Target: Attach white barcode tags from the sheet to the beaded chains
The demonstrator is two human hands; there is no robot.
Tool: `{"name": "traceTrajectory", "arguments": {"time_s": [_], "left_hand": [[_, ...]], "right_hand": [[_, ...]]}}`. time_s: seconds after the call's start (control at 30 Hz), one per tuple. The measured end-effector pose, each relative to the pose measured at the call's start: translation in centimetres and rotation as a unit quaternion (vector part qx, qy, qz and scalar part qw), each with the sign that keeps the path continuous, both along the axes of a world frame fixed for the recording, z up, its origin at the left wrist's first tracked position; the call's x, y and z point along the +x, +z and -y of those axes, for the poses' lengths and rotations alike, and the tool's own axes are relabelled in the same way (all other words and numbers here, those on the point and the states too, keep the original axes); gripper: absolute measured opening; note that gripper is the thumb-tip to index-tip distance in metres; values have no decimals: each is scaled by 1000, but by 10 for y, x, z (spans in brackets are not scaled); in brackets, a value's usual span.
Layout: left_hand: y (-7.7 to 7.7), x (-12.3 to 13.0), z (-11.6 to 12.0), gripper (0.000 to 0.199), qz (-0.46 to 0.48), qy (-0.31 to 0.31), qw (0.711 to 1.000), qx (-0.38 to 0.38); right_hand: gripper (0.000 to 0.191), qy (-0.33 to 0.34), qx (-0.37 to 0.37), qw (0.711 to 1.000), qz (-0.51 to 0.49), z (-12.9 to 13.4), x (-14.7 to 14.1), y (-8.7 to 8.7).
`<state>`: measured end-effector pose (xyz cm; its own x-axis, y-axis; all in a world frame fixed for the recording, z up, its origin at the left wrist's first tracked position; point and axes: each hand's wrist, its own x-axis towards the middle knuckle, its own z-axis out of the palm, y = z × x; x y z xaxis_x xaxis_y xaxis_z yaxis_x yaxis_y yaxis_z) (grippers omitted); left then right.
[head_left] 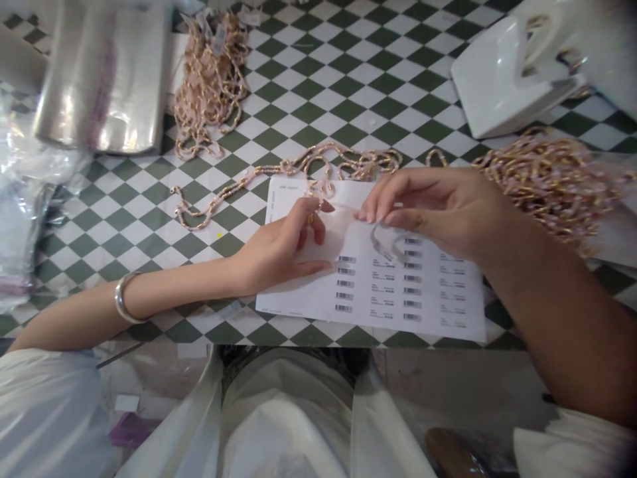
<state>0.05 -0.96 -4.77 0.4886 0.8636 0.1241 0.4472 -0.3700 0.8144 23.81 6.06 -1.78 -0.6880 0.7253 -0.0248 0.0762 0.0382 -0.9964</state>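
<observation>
A white sheet of barcode labels (308, 292) lies at the table's front edge. My left hand (291, 242) is over its left part, with thumb and some fingers apart and a bit of beaded strand at the curled fingers. Thumb and fingertips of my right hand (423, 202) are pinched on a thin, pale, looped strip (381, 244) above the labels. Behind the sheet stretches a pink and gold beaded strand (243, 179), part of it reaching toward my left fingers. Whether my left fingers grip it is unclear.
A labelled bundle of beaded strands (212, 79) lies at the back left, near a stack of clear plastic bags (104, 79). A larger bead pile (552, 182) and a white holder (507, 79) are at right.
</observation>
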Motion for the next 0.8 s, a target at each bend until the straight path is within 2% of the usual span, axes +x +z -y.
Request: {"name": "traceTrajectory", "arguments": {"time_s": [0.13,0.3,0.47,0.6,0.67,0.8], "left_hand": [[16,2,-9,43,114,10,992,-61],[31,13,-23,45,152,2,986,-65],[25,24,-35,35,161,-1,987,-16],[18,25,-42,31,165,20,986,18],[19,25,-44,33,167,34,985,28],[24,22,-44,36,130,76,988,24]], "right_hand": [[5,-15,-20,1000,14,11,-7,8],[5,-43,27,999,13,21,-15,14],[13,-50,125,990,29,20,-11,9],[22,-104,186,975,59,25,-12,6],[22,-134,180,973,46,28,-14,3],[47,-152,113,982,-18,28,-17,-4]]}}
